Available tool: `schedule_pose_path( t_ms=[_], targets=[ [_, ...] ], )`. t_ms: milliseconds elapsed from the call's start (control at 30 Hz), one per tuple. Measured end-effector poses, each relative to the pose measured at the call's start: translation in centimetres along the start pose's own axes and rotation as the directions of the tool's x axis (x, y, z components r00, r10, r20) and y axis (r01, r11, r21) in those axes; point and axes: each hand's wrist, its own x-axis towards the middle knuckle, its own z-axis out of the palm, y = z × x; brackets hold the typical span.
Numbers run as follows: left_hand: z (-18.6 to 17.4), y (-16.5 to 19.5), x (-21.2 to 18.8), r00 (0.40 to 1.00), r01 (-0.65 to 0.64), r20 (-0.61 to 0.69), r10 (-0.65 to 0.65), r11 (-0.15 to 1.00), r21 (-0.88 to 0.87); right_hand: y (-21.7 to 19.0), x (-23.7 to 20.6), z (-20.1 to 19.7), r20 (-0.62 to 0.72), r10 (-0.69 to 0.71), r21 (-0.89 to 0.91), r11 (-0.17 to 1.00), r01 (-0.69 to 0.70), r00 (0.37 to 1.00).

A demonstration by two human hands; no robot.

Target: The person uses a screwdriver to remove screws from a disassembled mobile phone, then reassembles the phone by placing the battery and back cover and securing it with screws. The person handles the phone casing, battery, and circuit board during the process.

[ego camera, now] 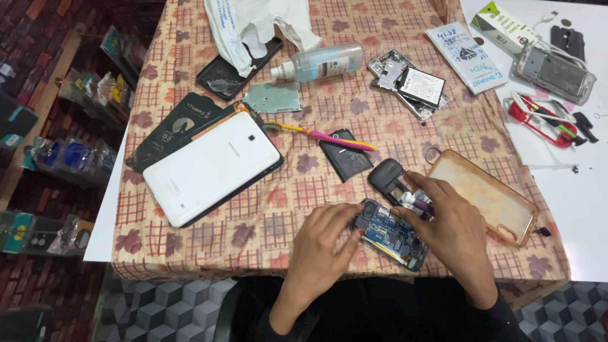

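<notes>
Near the bench's front edge, my left hand (326, 237) pinches the corner of the opened phone (392, 233), its blue board already bare. My right hand (453, 228) grips a small white-tipped tool (415, 201), I think a brush, over it. Its back shell (389, 177) lies just behind; the clear case (484, 193), battery (345, 155) and white tablet (212, 166) crowd around.

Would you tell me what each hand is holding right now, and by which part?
The left hand steadies the opened phone by its left end. The right hand pinches a small purple-and-white tool near its tip, over the phone's circuit board.
</notes>
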Motion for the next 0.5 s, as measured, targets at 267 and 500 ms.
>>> schedule_pose_path(
  t_ms=[267, 500],
  targets=[
    [0.5, -0.5, -0.6, 0.997, -0.073, -0.005, 0.074, 0.994, 0.076, 1.2, 1.2, -0.6, 0.073, -0.028, 0.041, 0.999, 0.025, 0.997],
    [0.5, 0.2, -0.4, 0.997, -0.063, 0.052, 0.058, 0.993, 0.102, 1.8, 1.0, -0.9, 0.119, -0.035, -0.014, 0.999, 0.037, 0.992]
  ],
)
